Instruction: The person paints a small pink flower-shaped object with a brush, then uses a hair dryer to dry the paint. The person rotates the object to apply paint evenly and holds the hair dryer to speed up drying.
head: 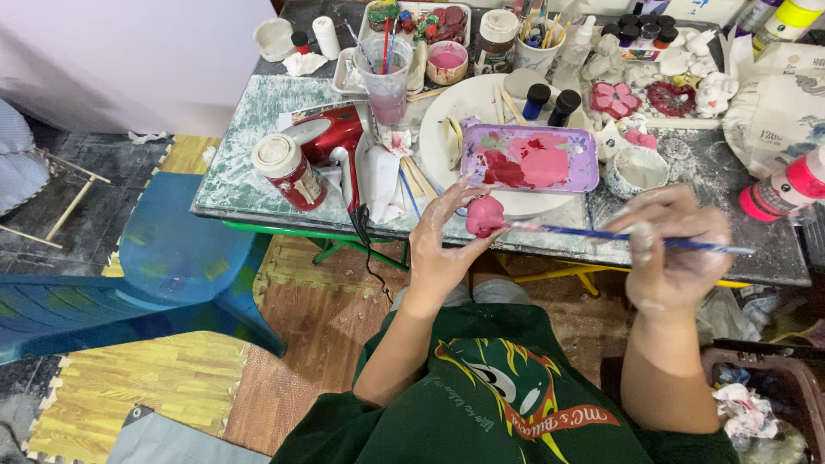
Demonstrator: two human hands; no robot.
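The figure [485, 215] is a small, lumpy pink thing, painted pink all over, with round bumps on top. It is sitting at the tips of the left hand [440, 245], at about 2 o'clock from the palm. The left fingers are closing around it and pinching it, holding it up in the air just in front of the table [232, 185] edge.

The right hand [669, 249] is closing tight around a thin blue brush [627, 236]. The brush is lying almost flat and pointing toward 9 o'clock. Its tip is touching the right side of the figure. The figure is sitting at 9 o'clock from the right hand, with the brush reaching across the gap between them.

Both hands are looking dusty with white and pink smears.

Just past the figure, at 12 o'clock, a purple tray [528, 158] with red and pink paint is resting on a white plate [447, 107]. A red hair dryer [331, 142] is lying at 10 o'clock from the left hand, and a red jar [288, 170] is standing beside it.
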